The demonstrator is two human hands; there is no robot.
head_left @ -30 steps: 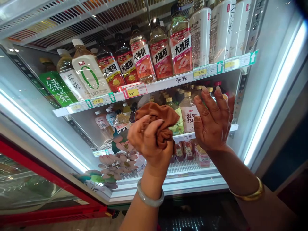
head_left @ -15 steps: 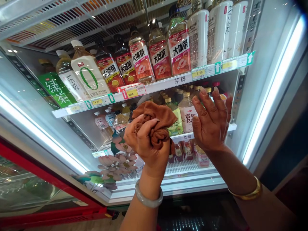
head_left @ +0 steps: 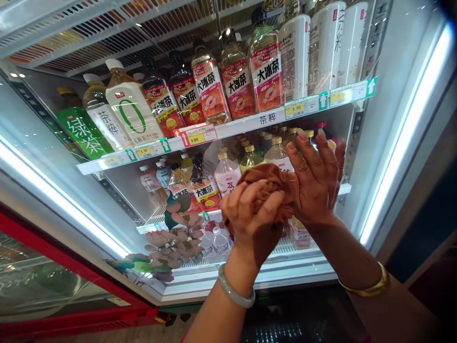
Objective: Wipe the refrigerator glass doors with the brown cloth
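My left hand (head_left: 253, 219) is closed around a crumpled brown cloth (head_left: 266, 178), in front of the glass door (head_left: 193, 290) of a lit drinks cooler. The cloth's right side reaches the thumb of my right hand (head_left: 317, 181); whether they touch I cannot tell. Fingers stretched upward and slightly apart, my right hand lies flat at the glass and holds nothing. Behind the cloth and hands, bottles on the middle shelf are partly hidden. A grey bangle (head_left: 235, 290) circles my left wrist and a gold bangle (head_left: 367, 283) my right.
Tea bottles (head_left: 237, 81) stand on the upper shelf (head_left: 246, 121), behind the glass. Flower decals (head_left: 174, 243) cover the lower left of the pane. A bright light strip (head_left: 407, 138) runs down the right side. A red-framed cooler (head_left: 117, 312) stands at the left.
My left hand has moved right with the brown cloth, up to my right hand. Bottles at the left of the middle shelf now show. My right hand has stayed in place.
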